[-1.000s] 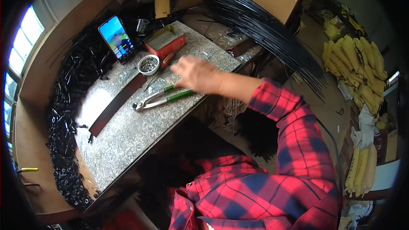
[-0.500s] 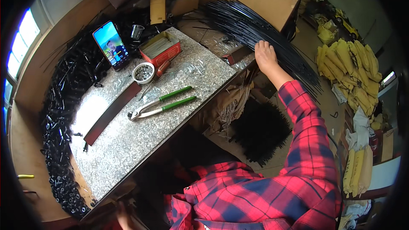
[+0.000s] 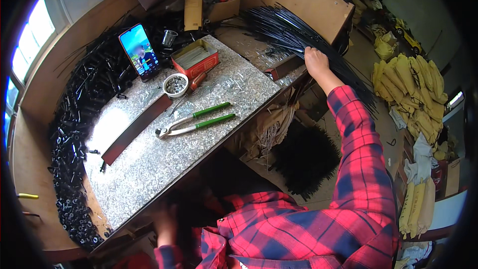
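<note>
Up at the right of the bench, my right hand (image 3: 316, 62) is closed at the near edge of a big heap of long thin black rods (image 3: 294, 30), its fingers curled around some of them. How many it grips is hidden. Low beside the bench's front edge, my left hand (image 3: 165, 221) is smeared by motion and its fingers cannot be made out. On the speckled bench top (image 3: 199, 144) rest green-handled end-cutting pliers (image 3: 199, 119), a dark red-brown flat strip (image 3: 134, 130), a screwdriver with a reddish handle (image 3: 198, 80) and a white bowl of small metal parts (image 3: 176, 85).
A phone (image 3: 138, 52) leans upright near a red box of thin pale pieces (image 3: 196, 60). Black fittings (image 3: 74, 154) pile along the left and back. A wooden board (image 3: 294, 2) stands behind the rods. Below is a black bristly bundle (image 3: 306, 157); yellow sacks (image 3: 413, 84) lie right.
My left hand has come up and farther into view by the bench's front edge. My right hand stays at the rods, its fingers more curled. The whole view has shifted slightly.
</note>
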Motion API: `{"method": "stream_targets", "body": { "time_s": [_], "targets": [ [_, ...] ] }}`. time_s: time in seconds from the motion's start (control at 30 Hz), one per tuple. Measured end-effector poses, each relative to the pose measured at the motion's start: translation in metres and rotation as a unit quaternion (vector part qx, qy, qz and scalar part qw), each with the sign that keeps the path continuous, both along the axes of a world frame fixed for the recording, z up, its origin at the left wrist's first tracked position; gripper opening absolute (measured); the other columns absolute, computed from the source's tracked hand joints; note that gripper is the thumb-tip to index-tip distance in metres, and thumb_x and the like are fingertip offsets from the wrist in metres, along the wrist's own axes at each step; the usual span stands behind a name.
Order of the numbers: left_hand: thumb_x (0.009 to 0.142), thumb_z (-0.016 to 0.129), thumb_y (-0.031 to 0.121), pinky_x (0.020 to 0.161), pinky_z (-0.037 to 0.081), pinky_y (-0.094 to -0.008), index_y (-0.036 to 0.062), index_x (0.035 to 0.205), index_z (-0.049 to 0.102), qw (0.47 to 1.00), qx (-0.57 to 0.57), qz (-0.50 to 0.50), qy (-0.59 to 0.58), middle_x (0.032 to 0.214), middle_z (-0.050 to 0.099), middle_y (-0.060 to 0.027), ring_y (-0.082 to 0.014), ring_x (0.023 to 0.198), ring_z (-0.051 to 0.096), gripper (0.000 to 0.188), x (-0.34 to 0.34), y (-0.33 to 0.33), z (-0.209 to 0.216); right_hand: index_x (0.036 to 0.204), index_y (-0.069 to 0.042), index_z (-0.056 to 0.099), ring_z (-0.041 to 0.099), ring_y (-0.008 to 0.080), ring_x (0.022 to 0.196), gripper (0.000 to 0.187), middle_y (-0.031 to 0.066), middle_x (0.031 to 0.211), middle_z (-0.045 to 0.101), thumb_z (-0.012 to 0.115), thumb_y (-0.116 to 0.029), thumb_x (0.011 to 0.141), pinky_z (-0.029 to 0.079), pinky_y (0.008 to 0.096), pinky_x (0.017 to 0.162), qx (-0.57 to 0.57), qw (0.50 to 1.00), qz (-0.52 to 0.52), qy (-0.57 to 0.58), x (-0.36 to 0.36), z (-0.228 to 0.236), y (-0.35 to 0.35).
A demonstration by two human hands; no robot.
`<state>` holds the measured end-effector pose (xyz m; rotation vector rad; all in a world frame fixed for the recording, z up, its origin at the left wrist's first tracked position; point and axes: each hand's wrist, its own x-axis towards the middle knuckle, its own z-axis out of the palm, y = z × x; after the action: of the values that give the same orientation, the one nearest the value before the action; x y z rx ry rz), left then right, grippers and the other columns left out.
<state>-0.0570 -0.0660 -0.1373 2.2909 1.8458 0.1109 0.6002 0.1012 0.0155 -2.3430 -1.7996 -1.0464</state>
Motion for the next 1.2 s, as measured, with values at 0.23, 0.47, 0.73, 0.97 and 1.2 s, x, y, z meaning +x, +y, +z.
{"method": "stream_targets", "body": {
  "time_s": [0.23,0.47,0.73,0.97,1.2],
  "targets": [
    [0.085,0.056,0.032,0.093,0.044,-0.0438,0.0045,0.100,0.068,0.932,-0.274,-0.236,0.037,0.105,0.064,-0.0193,-0.0357,0.097,0.062,0.034,0.089,-0.002,-0.088,0.088,0.001,0.060,0.065,0.0332,0.085,0.014,0.0184,0.090,0.063,0.049,-0.007,0.085,0.054,0.0411,0.072,-0.021,0.998,0.026,0.059,-0.004,-0.008,-0.003],
    [0.084,0.055,0.034,0.087,0.047,-0.0449,0.0103,0.098,0.069,0.935,-0.249,-0.249,-0.048,0.105,0.064,-0.0159,-0.0330,0.099,0.061,0.031,0.117,-0.014,-0.067,0.084,-0.002,0.059,0.062,0.0308,0.086,0.010,0.0150,0.087,0.061,0.050,-0.004,0.081,0.051,0.0417,0.073,0.047,0.998,0.044,-0.022,-0.026,0.054,0.002],
    [0.081,0.054,0.034,0.088,0.043,-0.0503,0.0112,0.100,0.068,0.954,-0.103,-0.269,0.086,0.099,0.066,-0.0141,-0.0344,0.099,0.060,0.033,0.118,-0.018,-0.109,0.090,0.000,0.056,0.064,0.0401,0.081,0.011,0.0238,0.083,0.065,0.047,-0.006,0.086,0.048,0.0502,0.070,0.005,0.998,0.055,0.012,-0.013,0.133,0.018],
    [0.082,0.054,0.035,0.091,0.025,-0.0718,0.0119,0.103,0.067,0.953,-0.166,-0.234,0.096,0.100,0.066,-0.0130,-0.0356,0.101,0.059,0.034,0.122,-0.021,-0.089,0.098,-0.001,0.051,0.063,0.0401,0.088,0.018,0.0251,0.085,0.064,0.050,-0.018,0.092,0.049,0.0493,0.071,-0.019,0.998,0.054,0.000,-0.014,0.166,0.029],
    [0.086,0.049,0.032,0.095,0.016,-0.0758,0.0109,0.109,0.065,0.958,-0.192,-0.197,0.082,0.114,0.063,-0.0142,-0.0349,0.108,0.058,0.035,0.120,-0.025,-0.072,0.097,0.000,0.050,0.063,0.0422,0.088,0.020,0.0262,0.089,0.064,0.050,-0.020,0.093,0.048,0.0520,0.074,0.032,0.992,0.068,0.100,-0.026,0.141,0.050]
  ]
}}
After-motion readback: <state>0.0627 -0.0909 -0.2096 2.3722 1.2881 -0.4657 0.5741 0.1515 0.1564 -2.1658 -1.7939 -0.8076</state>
